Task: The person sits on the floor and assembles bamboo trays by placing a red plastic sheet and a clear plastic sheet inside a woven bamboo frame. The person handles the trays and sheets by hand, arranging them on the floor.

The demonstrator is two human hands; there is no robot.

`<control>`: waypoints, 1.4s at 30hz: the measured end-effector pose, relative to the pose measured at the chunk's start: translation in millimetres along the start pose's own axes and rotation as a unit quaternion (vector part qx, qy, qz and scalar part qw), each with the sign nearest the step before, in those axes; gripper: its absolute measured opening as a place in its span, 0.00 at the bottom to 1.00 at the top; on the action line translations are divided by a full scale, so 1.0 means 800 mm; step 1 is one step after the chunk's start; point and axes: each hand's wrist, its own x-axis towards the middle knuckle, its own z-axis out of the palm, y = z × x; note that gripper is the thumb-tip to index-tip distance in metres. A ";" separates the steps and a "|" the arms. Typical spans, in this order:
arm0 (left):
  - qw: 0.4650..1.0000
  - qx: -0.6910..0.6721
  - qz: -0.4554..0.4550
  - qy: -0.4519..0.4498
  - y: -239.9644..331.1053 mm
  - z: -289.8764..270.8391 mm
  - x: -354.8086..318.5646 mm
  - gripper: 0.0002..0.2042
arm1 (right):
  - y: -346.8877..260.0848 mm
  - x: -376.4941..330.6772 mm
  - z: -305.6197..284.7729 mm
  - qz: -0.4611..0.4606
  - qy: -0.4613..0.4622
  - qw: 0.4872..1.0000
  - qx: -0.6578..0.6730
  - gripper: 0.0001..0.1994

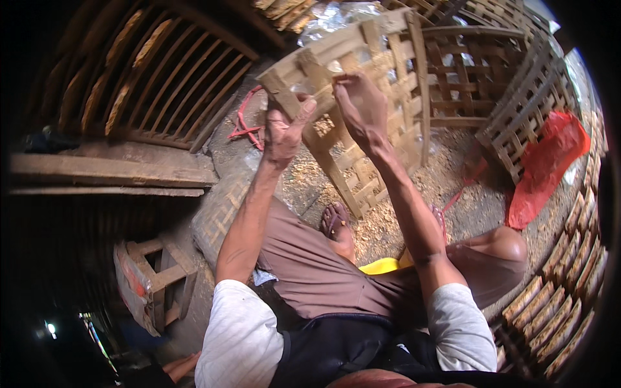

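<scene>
A woven panel of pale wooden slats [332,169] stands tilted in front of me, its lower corner among shavings between my feet. My left hand [284,134] grips the panel's frame near its left corner, thumb raised along the wood. Over the lattice is my right hand [363,108], closed with its fingers curled. What lies inside those fingers is hidden and somewhat blurred. A red cord [242,119] lies beside the panel's left corner.
More woven panels [469,71] lean at the back right, with a red plastic bag [543,165] by them. Stacked slatted pieces [550,310] stand at lower right. A small wooden stool [155,275] is at left, below a slatted rack [174,77]. Wood shavings [381,233] cover the floor.
</scene>
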 end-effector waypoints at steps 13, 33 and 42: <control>0.921 -0.298 -0.084 0.237 -0.007 -0.083 0.025 0.15 | 0.119 0.081 -0.197 0.106 0.170 0.979 0.026 0.12; 0.918 -0.346 -0.124 0.151 0.014 -0.082 0.009 0.07 | 0.134 0.040 -0.057 -0.150 0.189 0.952 -0.188 0.07; 0.911 -0.366 -0.140 0.129 0.022 -0.076 0.007 0.10 | 0.141 0.043 -0.068 -0.148 0.167 0.970 -0.101 0.08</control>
